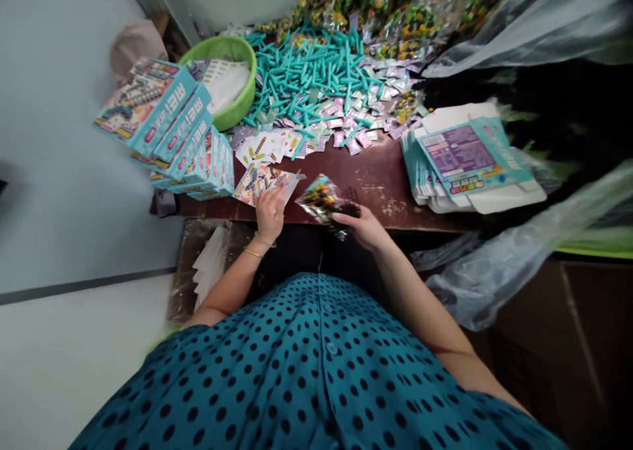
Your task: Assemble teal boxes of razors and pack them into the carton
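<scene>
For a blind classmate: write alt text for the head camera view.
A person's right hand holds a clear packet of small pieces; the left hand rests on printed cards at a brown table, behind them teal sticks.

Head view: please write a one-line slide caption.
Left hand rests on printed cards; right hand holds a clear packet.
</scene>
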The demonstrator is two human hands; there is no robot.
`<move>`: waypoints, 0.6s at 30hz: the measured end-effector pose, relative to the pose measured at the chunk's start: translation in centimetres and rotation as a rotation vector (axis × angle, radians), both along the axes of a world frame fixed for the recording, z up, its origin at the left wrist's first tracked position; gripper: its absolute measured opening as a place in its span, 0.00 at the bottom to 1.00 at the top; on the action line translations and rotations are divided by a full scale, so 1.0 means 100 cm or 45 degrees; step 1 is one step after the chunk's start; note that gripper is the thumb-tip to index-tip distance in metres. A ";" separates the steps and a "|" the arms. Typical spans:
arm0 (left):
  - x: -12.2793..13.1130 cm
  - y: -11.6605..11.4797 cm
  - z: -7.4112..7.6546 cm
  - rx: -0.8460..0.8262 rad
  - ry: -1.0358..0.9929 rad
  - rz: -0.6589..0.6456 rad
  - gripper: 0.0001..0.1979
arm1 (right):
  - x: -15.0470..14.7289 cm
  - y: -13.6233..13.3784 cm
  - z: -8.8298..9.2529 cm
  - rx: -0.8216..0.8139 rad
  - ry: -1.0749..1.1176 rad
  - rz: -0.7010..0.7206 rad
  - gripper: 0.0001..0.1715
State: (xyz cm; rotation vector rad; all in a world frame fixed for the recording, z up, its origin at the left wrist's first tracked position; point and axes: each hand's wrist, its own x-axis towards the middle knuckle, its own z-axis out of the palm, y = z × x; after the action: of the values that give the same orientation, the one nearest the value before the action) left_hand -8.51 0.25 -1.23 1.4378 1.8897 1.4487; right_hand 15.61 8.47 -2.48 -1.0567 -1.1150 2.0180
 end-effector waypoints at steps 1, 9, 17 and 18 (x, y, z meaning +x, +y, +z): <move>0.001 0.000 0.003 0.082 -0.005 0.060 0.27 | -0.017 -0.001 0.008 -0.043 0.045 0.063 0.34; 0.007 -0.009 0.008 0.148 -0.057 0.195 0.30 | -0.060 0.034 0.016 -0.173 -0.004 0.223 0.23; 0.039 -0.006 0.016 0.057 -0.156 0.105 0.28 | -0.068 0.033 0.029 0.332 -0.127 0.099 0.39; 0.039 -0.004 0.021 0.073 -0.186 0.152 0.28 | -0.068 0.026 0.034 0.470 -0.197 0.013 0.41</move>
State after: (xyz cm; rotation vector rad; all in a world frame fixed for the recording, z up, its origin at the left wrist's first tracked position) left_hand -4.65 -0.14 0.84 1.2257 1.8849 1.6280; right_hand 8.78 11.10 0.91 -1.0236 -1.5057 1.6702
